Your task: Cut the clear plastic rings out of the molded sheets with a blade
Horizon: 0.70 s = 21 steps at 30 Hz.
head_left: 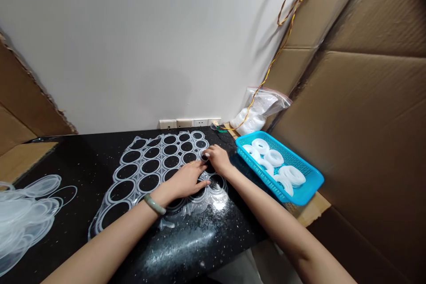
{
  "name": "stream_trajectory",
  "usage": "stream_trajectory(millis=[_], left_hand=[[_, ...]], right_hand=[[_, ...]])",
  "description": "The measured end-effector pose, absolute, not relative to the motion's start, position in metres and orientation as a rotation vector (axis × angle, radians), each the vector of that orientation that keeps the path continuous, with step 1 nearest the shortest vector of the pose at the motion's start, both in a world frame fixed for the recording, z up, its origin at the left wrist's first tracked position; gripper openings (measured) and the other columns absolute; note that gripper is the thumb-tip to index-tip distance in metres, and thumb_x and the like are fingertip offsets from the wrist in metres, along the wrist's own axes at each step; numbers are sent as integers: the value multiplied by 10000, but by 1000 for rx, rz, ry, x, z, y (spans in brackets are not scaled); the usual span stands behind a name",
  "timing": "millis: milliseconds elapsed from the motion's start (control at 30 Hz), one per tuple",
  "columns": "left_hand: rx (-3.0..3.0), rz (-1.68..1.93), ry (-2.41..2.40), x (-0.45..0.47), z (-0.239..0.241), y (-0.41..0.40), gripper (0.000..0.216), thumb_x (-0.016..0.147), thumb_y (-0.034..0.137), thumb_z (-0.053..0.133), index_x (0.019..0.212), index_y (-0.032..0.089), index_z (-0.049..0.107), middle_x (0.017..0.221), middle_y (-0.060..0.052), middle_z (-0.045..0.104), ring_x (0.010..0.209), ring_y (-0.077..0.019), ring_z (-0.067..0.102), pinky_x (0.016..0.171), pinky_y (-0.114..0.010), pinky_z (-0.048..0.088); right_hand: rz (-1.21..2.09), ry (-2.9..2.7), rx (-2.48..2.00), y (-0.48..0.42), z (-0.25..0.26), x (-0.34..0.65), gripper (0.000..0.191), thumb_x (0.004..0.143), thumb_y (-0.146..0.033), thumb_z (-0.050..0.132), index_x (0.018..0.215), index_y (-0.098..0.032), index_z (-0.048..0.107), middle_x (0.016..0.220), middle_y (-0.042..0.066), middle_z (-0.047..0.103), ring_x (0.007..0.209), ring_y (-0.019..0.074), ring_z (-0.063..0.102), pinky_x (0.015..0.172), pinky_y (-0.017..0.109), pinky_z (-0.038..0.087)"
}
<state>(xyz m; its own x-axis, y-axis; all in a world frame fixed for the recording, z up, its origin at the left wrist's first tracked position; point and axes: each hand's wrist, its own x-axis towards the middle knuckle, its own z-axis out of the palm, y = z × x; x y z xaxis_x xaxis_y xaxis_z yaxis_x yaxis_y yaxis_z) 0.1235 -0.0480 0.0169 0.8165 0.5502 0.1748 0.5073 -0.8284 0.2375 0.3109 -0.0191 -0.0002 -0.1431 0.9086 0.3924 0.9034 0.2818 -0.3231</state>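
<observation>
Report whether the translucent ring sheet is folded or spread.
Spread: the translucent ring sheet lies across the black countertop, rows of round openings showing around the left hand.

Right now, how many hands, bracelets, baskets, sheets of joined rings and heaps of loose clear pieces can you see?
Hands: 2, left hand and right hand
Green bracelet: 1
Blue basket: 1
Sheet of joined rings: 1
Heap of loose clear pieces: 1
Total: 6

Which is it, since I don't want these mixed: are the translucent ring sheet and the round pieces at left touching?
Apart. The head view shows black speckled tabletop between the translucent ring sheet and the round pieces.
</observation>
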Motion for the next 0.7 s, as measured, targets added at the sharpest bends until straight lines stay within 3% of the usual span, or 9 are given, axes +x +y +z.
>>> stream_trajectory(millis=[133, 233, 367, 533, 700], left_hand=[[2736, 335, 802, 121, 24, -50, 574, 903, 492, 568, 1309, 86, 570, 1417, -211, 507, 1325, -349, 468, 1088, -481, 385], [2706, 373, 778, 120, 27, -45, 501, 910, 467, 573, 1267, 116, 607, 1376, -174, 561, 1279, -318, 525, 1064, -440, 422], [2677, 473, 834, 121, 24, -28, 341, 964, 386, 505, 1181, 169, 656, 1213, -102, 679, 1121, -239, 633, 990, -362, 482], [2671, 515, 918, 124, 12, 0, 369, 953, 339, 520, 1240, 129, 618, 1304, -150, 619, 1253, -282, 542, 1078, -435, 410], [2699, 476, 920, 124, 1, 10, 406, 931, 337, 543, 1277, 131, 598, 1371, -161, 564, 1306, -301, 491, 1106, -467, 373]], right_hand=[[-46, -1792, -1725, 15, 22, 319, 264, 963, -217, 488, 1032, -202, 743, 1027, 95, 714, 961, 209, 646, 806, 272, 458], [-34, -1662, -1725, 35, 34, 320, 311, 986, -234, 441, 1095, -166, 725, 1115, 133, 698, 1057, 232, 628, 883, 303, 452], [186, -1704, -1637, 41, 24, 310, 187, 892, -224, 606, 959, -183, 776, 986, 91, 756, 985, 225, 675, 836, 268, 486], [494, -1700, -1545, 39, -4, 307, 151, 820, -247, 685, 840, -142, 792, 827, 87, 773, 800, 236, 729, 667, 246, 524], [638, -1652, -1446, 42, -14, 314, 144, 806, -242, 690, 856, -149, 787, 892, 77, 775, 861, 240, 737, 727, 261, 551]])
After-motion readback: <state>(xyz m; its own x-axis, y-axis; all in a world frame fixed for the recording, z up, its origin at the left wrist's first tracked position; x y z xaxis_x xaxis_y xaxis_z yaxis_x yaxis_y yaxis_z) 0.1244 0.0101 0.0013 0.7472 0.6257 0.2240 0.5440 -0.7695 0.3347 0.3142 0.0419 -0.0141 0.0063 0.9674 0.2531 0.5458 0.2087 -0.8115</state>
